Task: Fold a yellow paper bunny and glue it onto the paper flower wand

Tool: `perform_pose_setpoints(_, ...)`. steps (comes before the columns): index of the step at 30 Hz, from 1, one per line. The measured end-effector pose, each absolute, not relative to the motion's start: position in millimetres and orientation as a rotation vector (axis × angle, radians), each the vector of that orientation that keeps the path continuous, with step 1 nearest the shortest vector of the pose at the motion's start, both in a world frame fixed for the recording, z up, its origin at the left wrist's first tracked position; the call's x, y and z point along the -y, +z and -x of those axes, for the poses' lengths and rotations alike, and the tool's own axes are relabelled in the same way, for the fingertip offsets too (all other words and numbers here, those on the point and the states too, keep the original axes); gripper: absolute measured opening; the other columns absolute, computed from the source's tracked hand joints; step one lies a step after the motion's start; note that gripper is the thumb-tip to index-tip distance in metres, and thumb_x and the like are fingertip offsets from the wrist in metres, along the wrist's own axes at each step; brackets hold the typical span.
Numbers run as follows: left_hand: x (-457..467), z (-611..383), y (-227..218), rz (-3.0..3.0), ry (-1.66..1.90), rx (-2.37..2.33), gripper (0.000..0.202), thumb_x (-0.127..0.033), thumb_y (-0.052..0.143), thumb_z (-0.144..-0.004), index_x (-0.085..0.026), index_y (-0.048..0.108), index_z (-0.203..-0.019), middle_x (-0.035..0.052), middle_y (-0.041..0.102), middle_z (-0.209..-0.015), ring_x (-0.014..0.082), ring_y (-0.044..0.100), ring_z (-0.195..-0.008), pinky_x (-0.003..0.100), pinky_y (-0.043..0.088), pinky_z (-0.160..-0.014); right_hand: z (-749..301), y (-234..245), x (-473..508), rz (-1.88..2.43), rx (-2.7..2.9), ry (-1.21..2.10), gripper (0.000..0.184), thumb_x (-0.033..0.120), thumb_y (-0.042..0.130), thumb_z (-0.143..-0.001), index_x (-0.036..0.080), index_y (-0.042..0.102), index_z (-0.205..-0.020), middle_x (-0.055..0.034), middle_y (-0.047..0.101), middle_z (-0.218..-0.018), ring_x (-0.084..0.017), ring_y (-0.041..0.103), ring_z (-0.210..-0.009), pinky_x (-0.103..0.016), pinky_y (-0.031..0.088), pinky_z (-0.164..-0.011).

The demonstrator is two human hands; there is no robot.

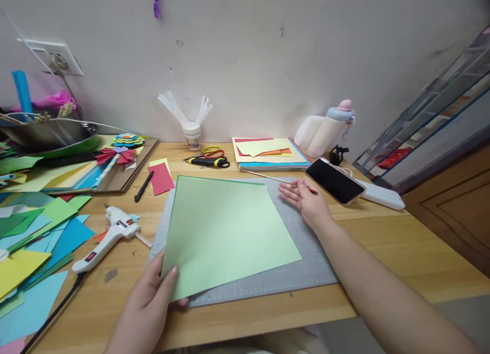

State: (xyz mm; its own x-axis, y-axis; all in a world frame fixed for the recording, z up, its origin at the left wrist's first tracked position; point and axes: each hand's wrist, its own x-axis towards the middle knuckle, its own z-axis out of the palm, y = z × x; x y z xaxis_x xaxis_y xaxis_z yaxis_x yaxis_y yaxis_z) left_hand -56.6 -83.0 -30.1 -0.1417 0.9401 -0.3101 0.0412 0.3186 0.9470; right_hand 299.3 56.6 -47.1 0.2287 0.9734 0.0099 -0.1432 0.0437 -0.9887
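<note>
The step in hand appears to be positioning the light green paper sheet (229,236) over the grey cutting mat (316,269). The next move would seem to call for a firm hold on the near corner and a second support for the opposite side, so the paper does not flex or slip.

The left grip (147,298) is closed on the sheet's 7 o'clock corner, thumb on top and fingers underneath; from there the paper spreads out toward 2 o'clock. The right grip (308,201) is loosely curled, clear of the paper, which lies at its 8 o'clock. A thin stick (264,176) runs in to these fingers from 10 o'clock; whether they pinch it, I cannot tell. Whether the sheet's far edge rests flat on the mat is also unclear.

Around the sheet on the wooden tabletop (383,241), a hot glue gun (118,229) lies at 9 o'clock, black-and-yellow pliers (209,162) at 11 and a stack of coloured paper (273,157) at 1. A smartphone (335,180) sits at the right grip's 2 o'clock.
</note>
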Motion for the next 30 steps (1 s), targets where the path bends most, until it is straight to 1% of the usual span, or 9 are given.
perform_pose_setpoints(1, 84, 54, -28, -0.909, 1.036, -1.471, 0.062, -0.047, 0.077, -0.069, -0.026, 0.062, -0.126, 0.0062, 0.066, -0.126, 0.0185, 0.064, -0.066, 0.031, 0.060, -0.053, -299, -50, -56, 1.193, 0.945, 1.091, 0.045, 0.067, 0.069, -0.073, 0.026, 0.051, -0.078, -0.0026, 0.074, -0.094, -0.022, 0.071, -0.093, -0.037, 0.057, -0.085)
perform_pose_setpoints(3, 86, 49, -24, -0.807, 1.059, -1.451, 0.068, -0.047, 0.079, -0.068, -0.027, 0.058, -0.129, 0.0055, 0.069, -0.120, 0.0187, 0.064, -0.066, 0.030, 0.059, -0.050, -297, -51, -53, 1.213, 0.970, 1.120, 0.047, 0.065, 0.073, -0.071, 0.025, 0.050, -0.077, -0.0011, 0.072, -0.088, -0.019, 0.070, -0.079, -0.035, 0.057, -0.077)
perform_pose_setpoints(6, 87, 42, -21, -0.688, 1.095, -1.429, 0.078, -0.049, 0.081, -0.065, -0.030, 0.053, -0.135, 0.0050, 0.068, -0.124, 0.0212, 0.066, -0.073, 0.028, 0.057, -0.045, -291, -47, -45, 1.229, 1.045, 1.173, 0.047, 0.054, 0.083, -0.065, 0.024, 0.048, -0.075, 0.0048, 0.060, -0.070, -0.013, 0.058, -0.059, -0.028, 0.050, -0.059)
perform_pose_setpoints(7, 87, 43, -22, -0.688, 1.088, -1.413, 0.077, -0.049, 0.082, -0.064, -0.029, 0.054, -0.134, 0.0052, 0.068, -0.125, 0.0215, 0.067, -0.075, 0.028, 0.058, -0.048, -289, -45, -42, 1.228, 1.071, 1.176, 0.048, 0.049, 0.086, -0.062, 0.024, 0.047, -0.074, 0.0066, 0.055, -0.067, -0.011, 0.053, -0.057, -0.025, 0.046, -0.055)
perform_pose_setpoints(10, 82, 52, -23, -0.730, 1.044, -1.415, 0.066, -0.050, 0.083, -0.062, -0.026, 0.066, -0.121, 0.0065, 0.072, -0.115, 0.0241, 0.069, -0.083, 0.030, 0.062, -0.067, -289, -39, -37, 1.218, 1.133, 1.154, 0.050, 0.040, 0.088, -0.061, 0.023, 0.042, -0.072, 0.0082, 0.045, -0.064, -0.009, 0.043, -0.056, -0.021, 0.036, -0.052)
perform_pose_setpoints(12, 76, 61, -23, -0.747, 1.020, -1.460, 0.062, -0.055, 0.082, -0.061, -0.025, 0.070, -0.113, 0.0067, 0.075, -0.106, 0.0261, 0.069, -0.085, 0.033, 0.061, -0.072, -292, -36, -35, 1.214, 1.158, 1.141, 0.049, 0.039, 0.086, -0.064, 0.023, 0.040, -0.070, 0.0081, 0.041, -0.063, -0.009, 0.038, -0.056, -0.021, 0.032, -0.051)
perform_pose_setpoints(16, 63, 72, -18, -0.858, 0.970, -1.521, 0.048, -0.057, 0.081, -0.062, -0.021, 0.076, -0.093, 0.0066, 0.075, -0.089, 0.0235, 0.067, -0.078, 0.029, 0.059, -0.065, -302, -33, -37, 1.208, 1.170, 1.150, 0.049, 0.040, 0.084, -0.067, 0.023, 0.039, -0.071, 0.0075, 0.040, -0.064, -0.010, 0.037, -0.056, -0.022, 0.031, -0.052)
perform_pose_setpoints(20, 58, 68, -13, -0.972, 0.915, -1.538, 0.041, -0.058, 0.079, -0.062, -0.019, 0.074, -0.071, 0.0049, 0.072, -0.072, 0.0194, 0.063, -0.069, 0.026, 0.054, -0.066, -307, -36, -39, 1.197, 1.165, 1.170, 0.047, 0.040, 0.082, -0.069, 0.024, 0.038, -0.073, 0.0071, 0.040, -0.067, -0.011, 0.039, -0.058, -0.022, 0.033, -0.053)
perform_pose_setpoints(30, 61, 51, -26, -1.072, 0.946, -1.580, 0.046, -0.061, 0.073, -0.065, -0.018, 0.060, -0.056, -0.0018, 0.053, -0.053, 0.0128, 0.047, -0.054, 0.021, 0.038, -0.052, -310, -43, -44, 1.291, 1.230, 1.137, 0.040, 0.036, 0.084, -0.068, 0.024, 0.046, -0.076, 0.0056, 0.038, -0.072, -0.011, 0.037, -0.061, -0.022, 0.033, -0.054)
